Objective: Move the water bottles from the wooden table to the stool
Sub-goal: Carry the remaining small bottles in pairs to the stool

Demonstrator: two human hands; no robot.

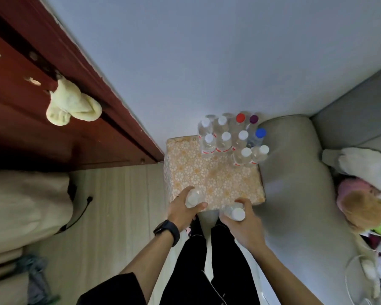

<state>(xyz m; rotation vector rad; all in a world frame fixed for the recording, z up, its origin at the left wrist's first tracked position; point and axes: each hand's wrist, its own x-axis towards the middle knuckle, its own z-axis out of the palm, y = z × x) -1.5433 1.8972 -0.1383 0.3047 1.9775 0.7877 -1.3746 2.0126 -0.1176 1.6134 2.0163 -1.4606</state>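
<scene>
My left hand (pixel 183 209) grips one bottle (pixel 194 198) and my right hand (pixel 243 224) grips a second bottle (pixel 234 211), both over the stool's (pixel 207 177) near edge. Set down this close to the edge, either might tip off. Pushed further in, they could topple the standing bottles (pixel 229 139) crowded at the far right corner.

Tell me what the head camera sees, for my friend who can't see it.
Seen from above, a person's left hand grips a bottle and the right hand grips a second bottle at the near edge of a patterned stool. Many more bottles stand grouped at its far right corner, beside a grey sofa.
</scene>
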